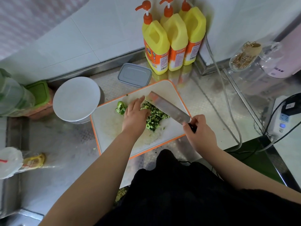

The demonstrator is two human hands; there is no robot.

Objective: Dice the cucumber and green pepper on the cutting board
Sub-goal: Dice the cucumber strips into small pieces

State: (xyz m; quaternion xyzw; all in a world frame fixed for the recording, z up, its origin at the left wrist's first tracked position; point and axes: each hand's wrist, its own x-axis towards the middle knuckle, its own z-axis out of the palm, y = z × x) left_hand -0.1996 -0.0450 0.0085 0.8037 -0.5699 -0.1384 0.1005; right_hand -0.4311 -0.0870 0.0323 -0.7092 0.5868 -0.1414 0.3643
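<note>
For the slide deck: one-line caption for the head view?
Left hand gathers diced cucumber against cleaver held by right hand.

White tiled wall (84,43), patterned steel counter (65,144)

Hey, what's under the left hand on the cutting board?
The left hand rests on the pile of diced cucumber, beside the cleaver. Whatever lies beneath the palm is covered.

Three yellow pump bottles (174,41) behind a grey lid (134,74).
</note>
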